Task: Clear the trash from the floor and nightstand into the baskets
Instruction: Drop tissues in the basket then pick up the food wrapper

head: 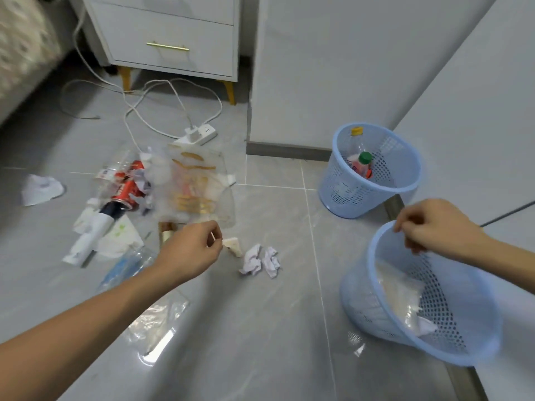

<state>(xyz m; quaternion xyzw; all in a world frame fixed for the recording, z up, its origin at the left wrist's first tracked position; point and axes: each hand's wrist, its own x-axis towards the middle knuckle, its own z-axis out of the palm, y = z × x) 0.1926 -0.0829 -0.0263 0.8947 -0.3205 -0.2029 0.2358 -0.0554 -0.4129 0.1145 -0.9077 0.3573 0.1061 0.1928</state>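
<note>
Over on the left floor [260, 328] sits the trash pile [130, 198]: red can, tubes, tissues, a clear snack bag. Left hand [188, 250] hangs over it, fingertips pinched, can't tell if its grip holds anything. Two crumpled papers [260, 260] lie just right of it. Right hand [434, 227] clamps its grip on the tilted near basket [463, 342]; the far basket [341, 180] holds bottles.
</note>
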